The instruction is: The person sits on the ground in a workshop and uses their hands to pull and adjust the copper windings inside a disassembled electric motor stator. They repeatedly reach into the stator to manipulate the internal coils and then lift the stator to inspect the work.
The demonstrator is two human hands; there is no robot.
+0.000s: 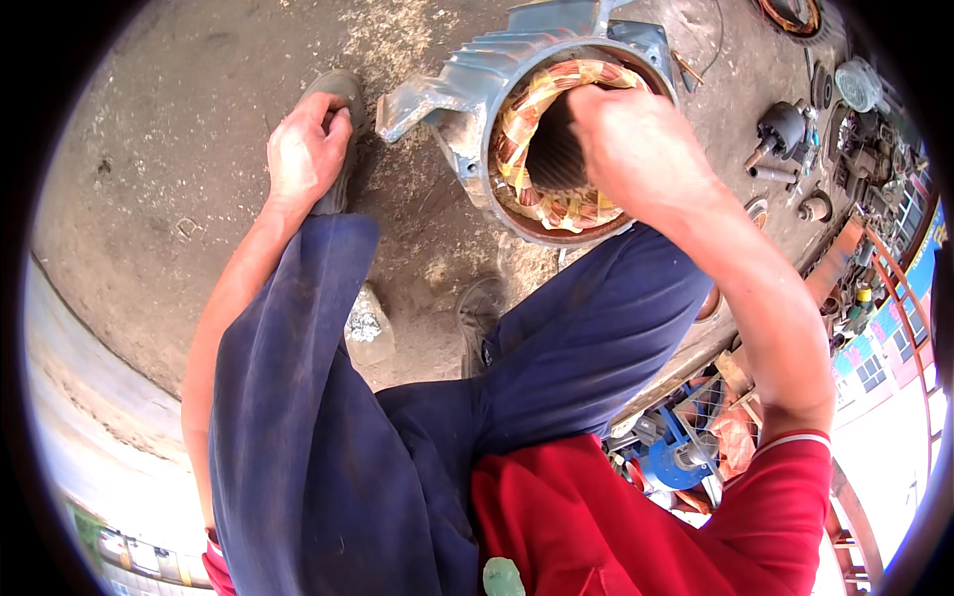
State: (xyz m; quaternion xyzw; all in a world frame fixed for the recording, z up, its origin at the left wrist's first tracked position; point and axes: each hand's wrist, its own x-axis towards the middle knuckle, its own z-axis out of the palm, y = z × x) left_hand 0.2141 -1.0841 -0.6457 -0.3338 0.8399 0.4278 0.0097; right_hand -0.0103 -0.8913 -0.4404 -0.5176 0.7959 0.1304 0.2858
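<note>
A blue-grey finned motor housing stands on the ground at top centre, with a ring of taped copper windings inside its round opening. My right hand reaches into that opening, fingers curled at the inner side of the windings; what they hold, if anything, is hidden. My left hand is closed over the top of my grey shoe, left of the housing, with fingers bent against it.
Concrete floor carries scattered debris. A clear plastic bottle lies between my legs. At right are dark metal parts, another wound stator, a clear container, rusty metal framing and a blue machine.
</note>
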